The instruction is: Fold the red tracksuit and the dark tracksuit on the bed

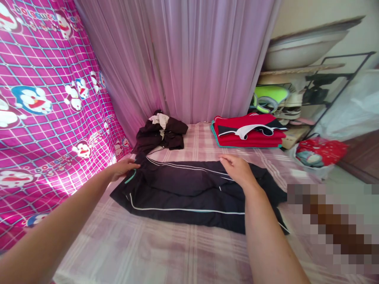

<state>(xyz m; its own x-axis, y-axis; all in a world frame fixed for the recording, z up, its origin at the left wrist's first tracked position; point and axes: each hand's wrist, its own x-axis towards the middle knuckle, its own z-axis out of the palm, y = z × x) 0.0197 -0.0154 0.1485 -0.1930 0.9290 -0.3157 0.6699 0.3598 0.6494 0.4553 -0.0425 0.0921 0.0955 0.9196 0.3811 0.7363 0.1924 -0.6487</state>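
Note:
Dark navy track pants (183, 189) with white piping lie sideways across the bed, their waist end at the left and their legs toward the right. My left hand (126, 167) is at the top corner of the waist end, thumb and fingers closed on the fabric near a teal strip. Over the far edge of the legs is my right hand (238, 169), its fingers pressed together. Whether fabric is between those fingertips cannot be made out. My right forearm covers part of the legs.
Behind the pants sits a crumpled heap of dark clothes (162, 132). A folded stack of red clothes (250, 130) is at the back right. A mauve curtain (183, 59) hangs behind the bed (166, 252). At right stand a rack (328, 104) and a red bag (321, 152).

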